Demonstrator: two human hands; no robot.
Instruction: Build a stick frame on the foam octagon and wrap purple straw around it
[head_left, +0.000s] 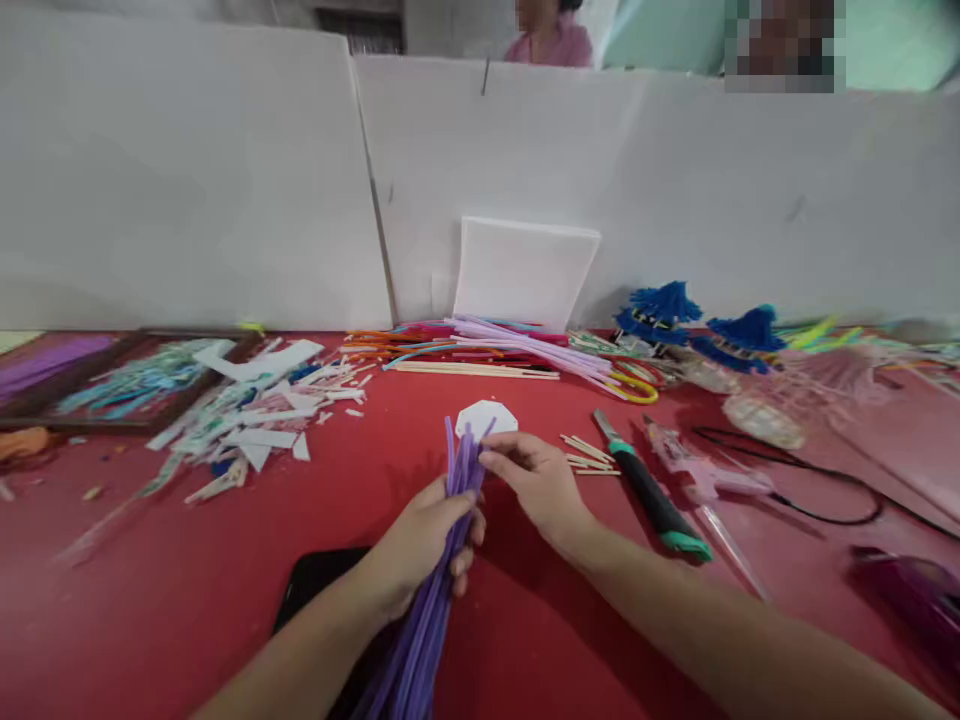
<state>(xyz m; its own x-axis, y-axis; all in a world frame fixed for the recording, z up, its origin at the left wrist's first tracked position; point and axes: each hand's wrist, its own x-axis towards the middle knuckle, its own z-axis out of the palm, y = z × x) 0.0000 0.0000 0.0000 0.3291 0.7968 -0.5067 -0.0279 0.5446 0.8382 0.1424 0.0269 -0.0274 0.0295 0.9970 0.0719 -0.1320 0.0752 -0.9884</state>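
Observation:
A bundle of purple pipe cleaners [427,630] runs from the lower edge up through my left hand [427,535], whose fingers wrap round it. At the top end of the bundle, my right hand [529,480] pinches one purple stem between thumb and forefinger. Just behind the tips lies a white octagonal card [487,415], partly covered by my right hand and the stems. Short wooden sticks [589,455] lie to the right of my right hand. Under my left forearm is a flat black object [319,575], mostly hidden.
A utility knife [652,500], a pink glue gun [701,470] with its black cable and a dark purple object [911,595] lie at right. Paper scraps [262,410] are heaped at left. Coloured pipe cleaners [517,345] and blue tasselled pieces [664,305] line the white partition [637,190]. People sit beyond.

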